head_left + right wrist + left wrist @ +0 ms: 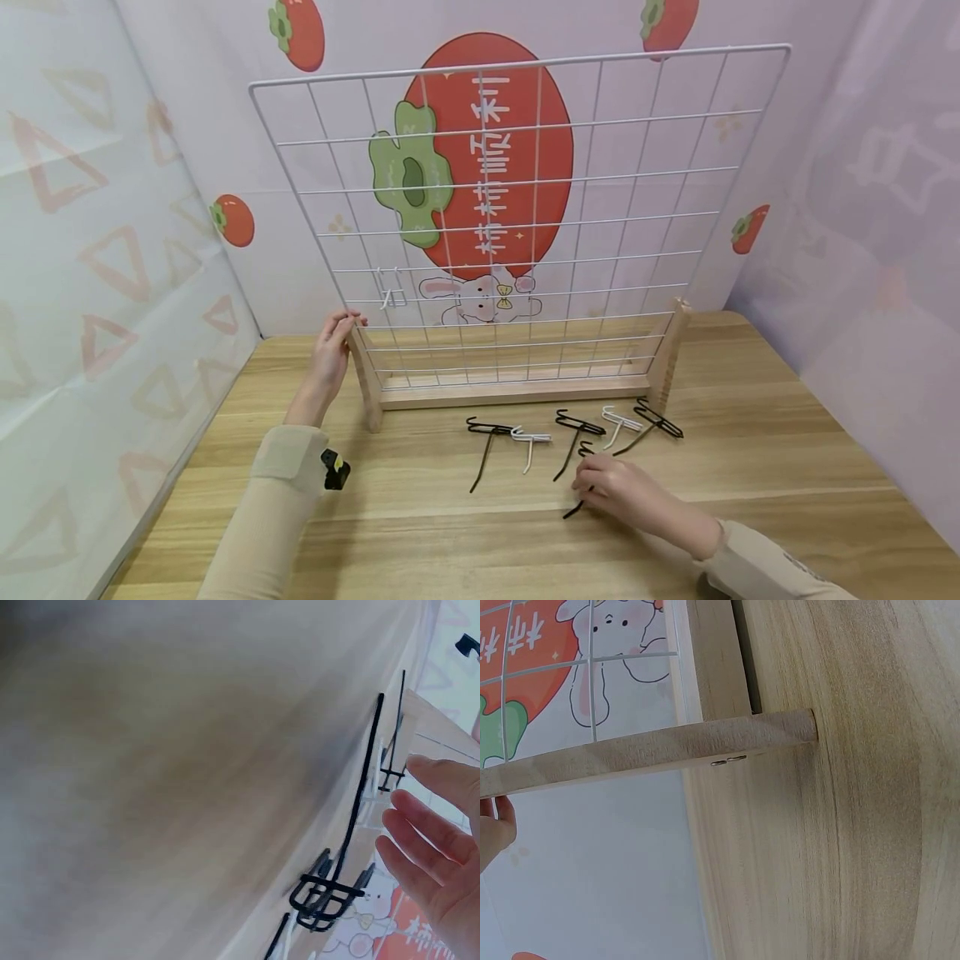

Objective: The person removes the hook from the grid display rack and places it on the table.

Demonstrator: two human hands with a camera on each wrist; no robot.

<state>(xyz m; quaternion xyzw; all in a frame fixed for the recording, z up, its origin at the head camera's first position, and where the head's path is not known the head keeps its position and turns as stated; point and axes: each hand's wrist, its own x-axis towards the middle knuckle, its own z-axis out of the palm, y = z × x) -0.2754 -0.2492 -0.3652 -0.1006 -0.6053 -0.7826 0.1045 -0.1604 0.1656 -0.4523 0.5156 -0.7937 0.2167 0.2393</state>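
Observation:
In the head view my left hand (330,354) holds the top of the left wooden upright of the stand (365,375), which carries a white wire grid (483,177). The left wrist view shows fingertips (505,817) against that upright's edge. Over a black hook (573,509) on the table is my right hand (622,490), hiding the hook's middle in the head view. Seen from the right wrist, thumb and fingers (420,874) are spread beside the hooks, with nothing between them. A white hook (387,297) hangs low on the grid's left side.
Before the stand lie more black hooks, at left (482,460), in the middle (567,454) and at right (654,422). Between them are two white hooks, one left (531,437) and one right (621,419). Patterned cloth walls (97,275) enclose the wooden table (420,542).

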